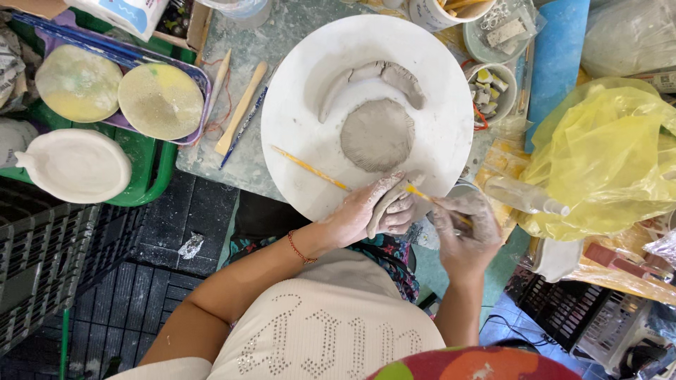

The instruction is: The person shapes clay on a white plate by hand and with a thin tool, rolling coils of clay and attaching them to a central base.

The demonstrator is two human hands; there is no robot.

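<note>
On the left, purple tray [204, 91] carrying two round yellowish discs [160, 100]. Centre, white round board [296, 119] bearing scored clay disc [377, 134] and curved strip. Left hand [366, 209] curled round clay coil [389, 200]; right hand [465, 225] pinching yellow tool [419, 193]. Small bowl [508, 90] holding coloured bits.

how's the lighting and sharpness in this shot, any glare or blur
Head view: soft, even light, with only faint shadows under the clay disc on the white round board; mild sheen on the yellow plastic bag; left hand and right hand are reasonably sharp; the edges bow slightly from the wide lens.
</note>
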